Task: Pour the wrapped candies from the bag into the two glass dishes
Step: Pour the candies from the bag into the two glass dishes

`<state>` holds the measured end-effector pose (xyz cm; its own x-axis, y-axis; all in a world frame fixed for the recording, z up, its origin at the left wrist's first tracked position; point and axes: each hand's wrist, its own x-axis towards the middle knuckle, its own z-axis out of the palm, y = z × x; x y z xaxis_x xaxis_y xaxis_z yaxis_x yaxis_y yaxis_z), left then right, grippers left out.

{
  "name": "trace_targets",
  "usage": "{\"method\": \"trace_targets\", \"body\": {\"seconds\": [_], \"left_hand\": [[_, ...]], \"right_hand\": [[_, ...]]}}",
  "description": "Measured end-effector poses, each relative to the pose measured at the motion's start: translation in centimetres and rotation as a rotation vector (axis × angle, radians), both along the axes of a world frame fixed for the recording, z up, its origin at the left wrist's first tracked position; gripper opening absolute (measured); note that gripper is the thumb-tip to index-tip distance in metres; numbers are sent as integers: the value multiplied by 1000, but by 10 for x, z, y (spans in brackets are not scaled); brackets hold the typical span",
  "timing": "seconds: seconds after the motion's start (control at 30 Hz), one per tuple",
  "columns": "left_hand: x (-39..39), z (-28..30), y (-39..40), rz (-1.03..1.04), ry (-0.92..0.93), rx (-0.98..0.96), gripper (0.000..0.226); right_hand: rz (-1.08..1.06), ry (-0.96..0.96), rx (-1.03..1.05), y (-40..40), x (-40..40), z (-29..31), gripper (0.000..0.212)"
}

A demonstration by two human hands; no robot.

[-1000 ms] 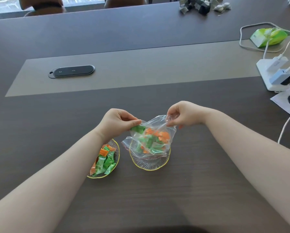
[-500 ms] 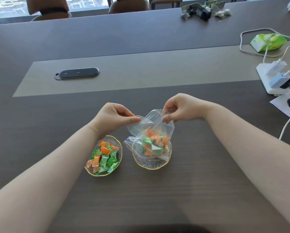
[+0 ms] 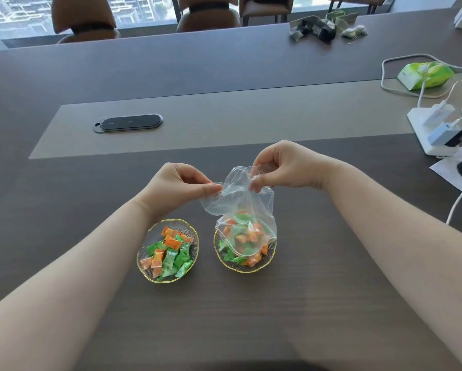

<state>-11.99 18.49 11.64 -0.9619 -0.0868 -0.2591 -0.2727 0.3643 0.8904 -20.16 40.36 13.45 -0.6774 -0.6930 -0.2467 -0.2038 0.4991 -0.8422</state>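
the clear, crinkled plastic bag (image 3: 241, 207) hung upside down between the two hands, its closed end uppermost and its open mouth down in the right-hand dish. the left hand (image 3: 177, 188) pinched one upper corner of the film between thumb and fingertips, and the right hand (image 3: 283, 167) pinched the other upper corner a little higher and farther away, fingers curled over a bunched fold. below both grips the bag widened and sagged, so its load lay under the hands, nearer the viewer.

two small round glass dishes stood side by side on the dark wood-grain table (image 3: 304, 303), close but not touching. each was ribbed clear glass with a wavy gold rim. the left glass dish (image 3: 144, 257) held a loose heap of small wrapped candies (image 3: 169, 253), glossy green and orange pillow packs; about four orange ones showed, and the green ones overlapped too much to count. the right glass dish (image 3: 271, 259) held more of the same candies, some lying bare at its near rim and others seen through the film of the bag, whose mouth rested among them.

farther off, a flat dark oval panel (image 3: 128, 123) sat in the paler strip across the table. at the far right lay a green packet (image 3: 425, 75), white cables and a white power strip (image 3: 429, 127).
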Motion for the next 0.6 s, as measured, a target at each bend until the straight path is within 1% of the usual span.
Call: {"method": "trace_targets", "body": {"seconds": [0.07,0.2,0.33,0.47,0.53,0.6], "left_hand": [[1,0,-2,3,-1,8,22],[2,2,-10,4,2,30,12],[1,6,-16,26,36,61,9],[-1,11,-24,50,69,124,10],[-1,13,-29,70,83,178,13],[0,15,-35,101,102,221,9]], "right_hand": [[-3,0,0,-1,-1,0,6],[15,26,3,-5,-1,2,10],[-20,67,-54,-10,-1,8,12],[-41,124,-83,-17,-2,16,15],[-55,107,-111,-22,-1,16,16],[-82,83,-148,-29,-1,15,13]]}}
